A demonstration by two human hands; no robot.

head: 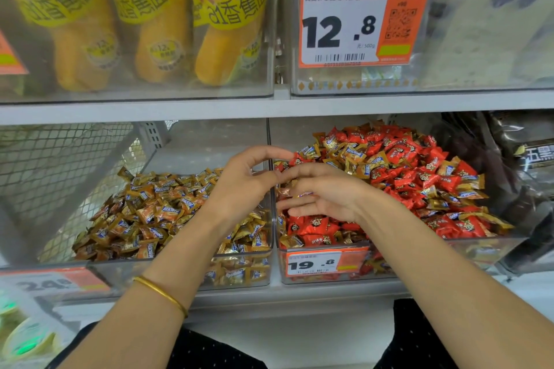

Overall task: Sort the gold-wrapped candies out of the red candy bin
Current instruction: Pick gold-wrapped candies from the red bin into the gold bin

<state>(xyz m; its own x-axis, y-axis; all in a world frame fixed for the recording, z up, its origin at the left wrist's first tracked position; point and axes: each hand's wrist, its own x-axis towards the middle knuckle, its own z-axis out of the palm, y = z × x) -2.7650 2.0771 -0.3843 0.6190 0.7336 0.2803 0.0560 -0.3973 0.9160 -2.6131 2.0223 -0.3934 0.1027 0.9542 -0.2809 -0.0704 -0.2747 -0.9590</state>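
Observation:
The clear red candy bin (425,257), tagged 19.8, holds a heap of red candies (401,156) with gold-wrapped candies (349,156) mixed in. To its left, a second clear bin (144,272) is filled with gold-wrapped candies (156,213). My right hand (326,195) hovers over the red bin's left end, fingers pointing left and curled round a few gold candies (295,190). My left hand (242,183) arches over the divider between the bins, its thumb and fingers curved apart next to my right fingertips. I see nothing in it.
The shelf above carries clear bins of yellow banana bread packs (150,24) and a 12.8 price tag (353,21). Dark packets (530,153) sit right of the red bin. A wire mesh panel (60,165) is at the left.

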